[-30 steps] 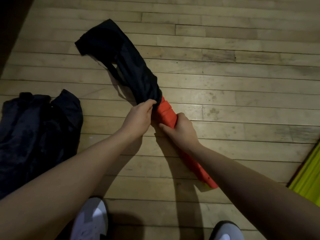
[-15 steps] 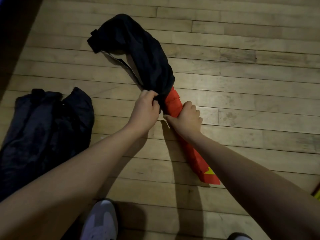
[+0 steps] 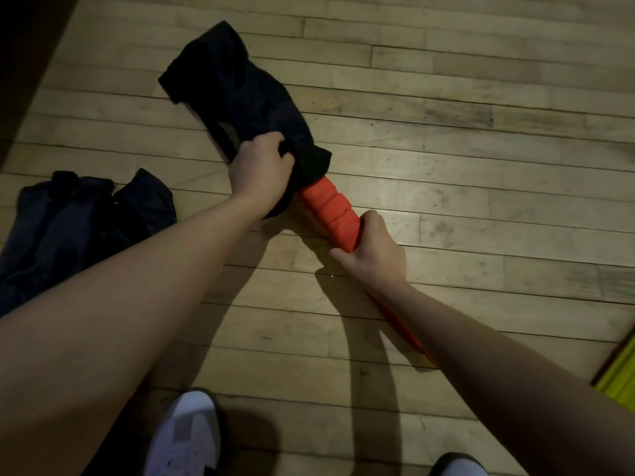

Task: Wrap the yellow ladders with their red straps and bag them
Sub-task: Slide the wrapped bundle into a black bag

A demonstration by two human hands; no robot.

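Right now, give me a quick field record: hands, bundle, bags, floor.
left hand: gripping the mouth of the black bag
right hand: gripping the red-wrapped bundle
bundle: far end inside the bag, the rest outside, partly hidden by the right arm
second dark bag: lying on the floor to the left, untouched
floor: wooden boards
yellow item: at right edge, cropped

Two bare forearms reach forward and down from the bottom corners of the view. The left hand (image 3: 262, 171) is curled into a fist, knuckles up, fingers bunching the open end of a black fabric bag (image 3: 240, 94). The right hand (image 3: 372, 250) sits nearer the body, thumb pointing left, fingers closed around a long bundle wrapped in red strap (image 3: 331, 207).
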